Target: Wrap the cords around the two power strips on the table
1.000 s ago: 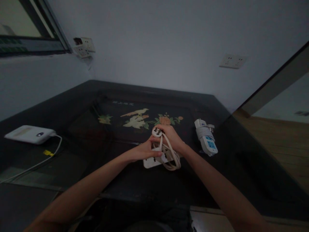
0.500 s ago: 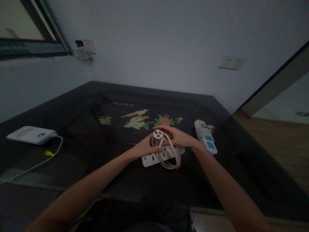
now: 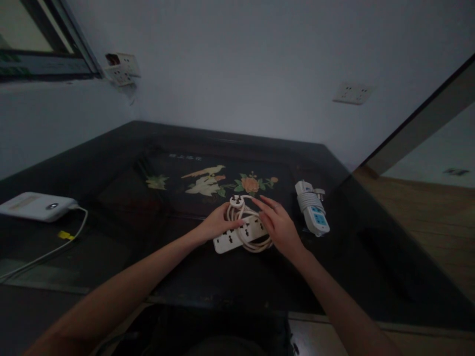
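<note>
A white power strip [image 3: 222, 243] lies at a slant on the dark table, its pale cord [image 3: 256, 245] looped in a coil over it. The cord's round plug [image 3: 236, 200] faces up at the top of the coil, prongs showing. My left hand [image 3: 217, 223] closes round the coil's left side, with the thumb across the cord and the strip. At the coil's right side is my right hand [image 3: 280, 227], its fingertips on the cord by the plug and its palm over the strip's right end. The right thumb is hidden.
To the right lies a second power strip [image 3: 318, 221] with blue sockets, its grey cord wrapped round it. A white power bank [image 3: 35, 206] with a cable sits at the left. Wall sockets [image 3: 352, 93] are beyond the table [image 3: 185, 277].
My right hand has turned and drawn back from over the coil to its right side, fingers now pointing up-left. My left hand keeps its hold. The view has shifted slightly.
</note>
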`<action>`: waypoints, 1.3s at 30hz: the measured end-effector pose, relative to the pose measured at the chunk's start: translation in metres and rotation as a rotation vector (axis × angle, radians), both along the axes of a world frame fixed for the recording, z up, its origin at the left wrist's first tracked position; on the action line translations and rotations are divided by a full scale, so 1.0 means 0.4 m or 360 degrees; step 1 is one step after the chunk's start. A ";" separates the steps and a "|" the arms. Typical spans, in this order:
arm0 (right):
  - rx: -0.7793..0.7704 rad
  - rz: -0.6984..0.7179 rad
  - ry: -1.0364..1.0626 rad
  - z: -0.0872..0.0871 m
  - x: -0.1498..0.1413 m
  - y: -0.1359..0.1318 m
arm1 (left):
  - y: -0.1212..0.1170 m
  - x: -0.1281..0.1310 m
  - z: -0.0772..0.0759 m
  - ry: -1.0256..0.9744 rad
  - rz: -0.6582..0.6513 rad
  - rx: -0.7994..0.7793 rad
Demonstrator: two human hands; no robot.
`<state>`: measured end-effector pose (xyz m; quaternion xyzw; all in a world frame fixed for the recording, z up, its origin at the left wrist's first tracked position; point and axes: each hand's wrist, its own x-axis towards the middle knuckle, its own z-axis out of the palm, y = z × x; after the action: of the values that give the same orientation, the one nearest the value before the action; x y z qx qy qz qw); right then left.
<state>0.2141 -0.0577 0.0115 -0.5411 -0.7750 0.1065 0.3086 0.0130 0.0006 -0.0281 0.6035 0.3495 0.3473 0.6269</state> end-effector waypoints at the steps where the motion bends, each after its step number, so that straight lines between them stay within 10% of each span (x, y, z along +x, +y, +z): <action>1: 0.0008 -0.0015 -0.0024 -0.013 0.006 0.014 | 0.001 -0.001 -0.003 0.0022 0.0008 0.0013; 11: -0.0094 -0.0029 0.0054 -0.066 0.017 0.059 | -0.004 -0.015 -0.008 0.0389 0.0183 0.0234; 39: -0.0152 0.0194 -0.0298 -0.028 -0.012 0.097 | -0.016 0.001 0.016 0.0333 0.0287 0.0331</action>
<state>0.2091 -0.0189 0.0002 -0.5146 -0.8259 0.1109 0.2018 0.0136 -0.0056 -0.0216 0.6642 0.4278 0.3717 0.4875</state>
